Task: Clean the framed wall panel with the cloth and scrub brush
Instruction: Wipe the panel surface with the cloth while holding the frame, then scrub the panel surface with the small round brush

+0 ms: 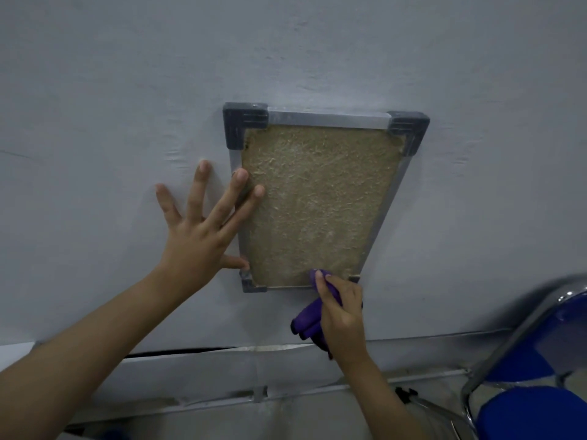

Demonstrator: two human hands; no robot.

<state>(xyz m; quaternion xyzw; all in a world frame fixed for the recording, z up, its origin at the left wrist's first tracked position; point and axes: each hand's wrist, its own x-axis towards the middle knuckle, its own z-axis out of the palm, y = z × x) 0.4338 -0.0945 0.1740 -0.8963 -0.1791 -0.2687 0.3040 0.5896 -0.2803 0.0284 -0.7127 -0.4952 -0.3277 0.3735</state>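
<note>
Wall (127, 74): pale grey, painted, slightly uneven, faint ripples on the left side. Near its foot, a dark horizontal gap (178, 352) with a light strip (222, 369) under it. Below that, a thin metal rail (260, 396) runs across, with a small bracket on it. Bottom right: chair (524, 414), blue padded seat and backrest, chrome tube frame, standing just beside the wall. Backrest is motion-blurred.

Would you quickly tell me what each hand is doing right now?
Left hand: open, fingers spread flat on the wall and the panel's left edge.
Right hand: grips the purple cloth at the panel's bottom edge.
</note>
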